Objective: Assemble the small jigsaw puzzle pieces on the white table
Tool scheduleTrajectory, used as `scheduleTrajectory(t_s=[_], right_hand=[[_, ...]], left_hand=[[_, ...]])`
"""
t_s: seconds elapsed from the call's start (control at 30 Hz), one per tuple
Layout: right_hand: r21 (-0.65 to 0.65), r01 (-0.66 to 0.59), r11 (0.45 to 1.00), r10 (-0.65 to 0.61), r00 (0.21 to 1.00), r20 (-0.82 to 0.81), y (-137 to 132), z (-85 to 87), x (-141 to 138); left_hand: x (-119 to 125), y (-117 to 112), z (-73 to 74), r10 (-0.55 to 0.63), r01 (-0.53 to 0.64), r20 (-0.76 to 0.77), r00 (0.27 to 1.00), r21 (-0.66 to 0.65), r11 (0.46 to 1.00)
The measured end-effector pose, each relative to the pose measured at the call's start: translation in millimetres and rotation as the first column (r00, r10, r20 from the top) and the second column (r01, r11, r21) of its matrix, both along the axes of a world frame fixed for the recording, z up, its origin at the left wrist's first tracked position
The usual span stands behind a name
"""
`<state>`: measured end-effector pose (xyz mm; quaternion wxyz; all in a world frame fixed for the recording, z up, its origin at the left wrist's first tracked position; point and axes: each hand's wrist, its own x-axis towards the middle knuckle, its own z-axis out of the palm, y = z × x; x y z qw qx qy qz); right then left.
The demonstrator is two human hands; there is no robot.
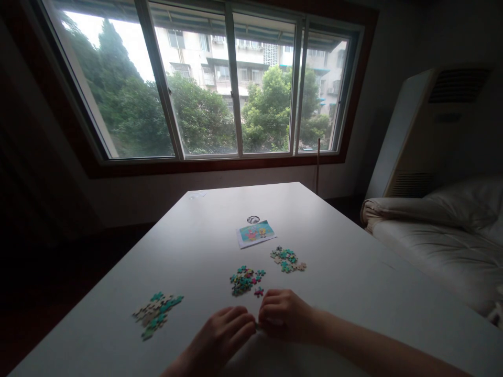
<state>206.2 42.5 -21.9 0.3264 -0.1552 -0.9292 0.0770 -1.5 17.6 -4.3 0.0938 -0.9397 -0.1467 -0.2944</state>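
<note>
Puzzle pieces [241, 283] lie heaped on the near side of the picture card [257, 233]; farther from it, the left hand [226, 332] and right hand [282, 317] curl inward, whether pinching a piece I cannot tell. Probably light, stiff: grip edges.

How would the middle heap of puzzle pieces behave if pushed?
The middle heap would probably spread rather than move as one, since its pieces look jumbled and overlapping. Being small and flat, they're likely light and unlikely to roll. They'd probably slide easily: the white table looks smooth.
</note>
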Motion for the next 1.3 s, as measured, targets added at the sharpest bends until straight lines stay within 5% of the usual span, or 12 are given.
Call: scheduleTrajectory(t_s=[0.7,1.03,1.3], right_hand=[[-0.063,0.030,0.998,-0.029,0.999,0.013,0,-5.8,2],[-0.215,-0.012,0.977,0.001,0.999,-0.050,-1,-2.8,2],[-0.169,-0.027,0.985,0.025,1.000,-0.016,0,-9.0,3]], left_hand=[[-1,-1,3.5,-0.008,0.006,0.033,0.999,0.053,0.999],[-2,-1,-0.3,0.037,-0.037,0.001,0.999,0.053,0.998],[-2,-1,-1.1,0.017,-0.017,-0.002,1.000,0.036,0.999]])
